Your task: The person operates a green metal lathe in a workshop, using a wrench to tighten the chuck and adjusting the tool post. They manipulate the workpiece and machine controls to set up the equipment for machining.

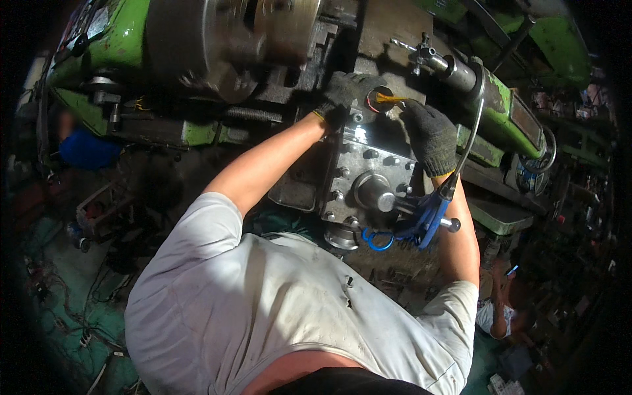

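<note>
My left hand (347,91), in a dark grey knit glove, is closed on the left side of a small round dark container (375,105) with a reddish rim, just beyond the lathe's tool post (355,155). Some of its fingers are hidden. From the right, my gloved right hand (429,135) pinches a yellow brush (390,99) whose one end lies over the container's mouth. The fingertips are in shadow. Under my hands sits the square metal tool post with several bolts round its central knob (374,191).
The lathe chuck (187,39) at the far left is motion-blurred. At the right, a tailstock (500,108) carries a drill chuck (424,56) and bit pointing left. A blue rag (424,220) hangs by my right forearm. Another person (497,316) is at the lower right.
</note>
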A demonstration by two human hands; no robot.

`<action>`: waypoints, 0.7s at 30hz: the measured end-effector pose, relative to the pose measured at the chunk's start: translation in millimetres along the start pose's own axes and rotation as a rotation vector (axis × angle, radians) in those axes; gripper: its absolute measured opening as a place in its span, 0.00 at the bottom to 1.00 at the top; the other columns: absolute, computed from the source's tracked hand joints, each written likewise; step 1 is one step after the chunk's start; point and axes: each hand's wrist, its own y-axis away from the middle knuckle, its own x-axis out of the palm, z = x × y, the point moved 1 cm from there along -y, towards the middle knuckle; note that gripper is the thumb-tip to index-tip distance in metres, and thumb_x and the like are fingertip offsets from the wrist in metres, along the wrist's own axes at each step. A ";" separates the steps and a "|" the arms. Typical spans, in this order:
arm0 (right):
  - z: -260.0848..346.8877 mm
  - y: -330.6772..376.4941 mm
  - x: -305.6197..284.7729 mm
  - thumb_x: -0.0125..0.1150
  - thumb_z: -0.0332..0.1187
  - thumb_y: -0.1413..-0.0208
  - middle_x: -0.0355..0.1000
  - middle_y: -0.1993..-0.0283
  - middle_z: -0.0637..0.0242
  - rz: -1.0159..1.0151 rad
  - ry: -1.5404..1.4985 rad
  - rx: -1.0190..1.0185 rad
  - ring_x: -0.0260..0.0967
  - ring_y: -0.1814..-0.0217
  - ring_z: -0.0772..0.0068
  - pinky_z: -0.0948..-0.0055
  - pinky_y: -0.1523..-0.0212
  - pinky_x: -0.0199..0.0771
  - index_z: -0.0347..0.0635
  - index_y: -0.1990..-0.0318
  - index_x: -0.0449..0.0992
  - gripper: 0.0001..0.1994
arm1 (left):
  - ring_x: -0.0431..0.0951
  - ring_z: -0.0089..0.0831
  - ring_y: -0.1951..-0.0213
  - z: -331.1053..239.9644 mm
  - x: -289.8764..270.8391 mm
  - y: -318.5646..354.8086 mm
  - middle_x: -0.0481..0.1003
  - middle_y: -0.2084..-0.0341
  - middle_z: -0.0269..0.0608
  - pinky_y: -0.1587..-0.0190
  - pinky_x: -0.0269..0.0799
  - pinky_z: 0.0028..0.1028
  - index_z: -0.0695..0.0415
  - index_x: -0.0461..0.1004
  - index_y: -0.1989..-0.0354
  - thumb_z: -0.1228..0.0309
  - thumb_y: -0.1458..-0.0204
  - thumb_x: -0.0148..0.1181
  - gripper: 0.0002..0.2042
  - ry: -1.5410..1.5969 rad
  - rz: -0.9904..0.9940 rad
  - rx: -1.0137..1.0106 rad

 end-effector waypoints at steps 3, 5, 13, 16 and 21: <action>8.6 1.4 -12.3 0.68 0.29 0.45 0.81 0.56 0.53 -0.047 -0.095 0.080 0.79 0.55 0.51 0.60 0.53 0.79 0.42 0.47 0.81 0.16 | 0.85 0.42 0.57 1.8 -0.8 3.5 0.82 0.56 0.44 0.53 0.81 0.38 0.50 0.77 0.45 0.60 0.51 0.74 0.24 -0.040 -0.119 0.009; 8.5 5.6 -12.6 0.69 0.29 0.44 0.81 0.55 0.52 -0.129 -0.176 0.139 0.80 0.53 0.54 0.62 0.51 0.79 0.39 0.47 0.81 0.17 | 0.85 0.42 0.57 3.6 -1.2 5.3 0.82 0.57 0.43 0.54 0.81 0.39 0.48 0.77 0.47 0.58 0.52 0.75 0.24 -0.181 -0.200 0.018; 11.7 0.1 -16.4 0.68 0.32 0.36 0.82 0.49 0.56 -0.289 -0.532 0.540 0.79 0.48 0.69 0.69 0.44 0.76 0.36 0.46 0.81 0.15 | 0.81 0.45 0.51 49.7 31.7 0.3 0.79 0.48 0.41 0.50 0.74 0.44 0.43 0.75 0.44 0.37 0.63 0.74 0.38 -0.066 -0.222 -0.009; 5.6 -4.4 -14.0 0.68 0.32 0.37 0.82 0.48 0.56 -0.309 -0.513 0.523 0.79 0.48 0.69 0.68 0.43 0.77 0.37 0.45 0.81 0.15 | 0.80 0.45 0.48 62.8 39.5 -1.1 0.78 0.47 0.42 0.48 0.73 0.45 0.43 0.75 0.43 0.36 0.63 0.74 0.39 -0.007 -0.251 -0.006; 16.6 -21.4 -29.9 0.68 0.28 0.39 0.82 0.49 0.55 -0.267 -0.340 0.464 0.80 0.47 0.67 0.67 0.43 0.77 0.37 0.46 0.82 0.14 | 0.76 0.44 0.39 47.8 14.6 -4.0 0.75 0.41 0.44 0.37 0.73 0.37 0.47 0.72 0.40 0.59 0.59 0.81 0.35 0.067 -0.116 -0.103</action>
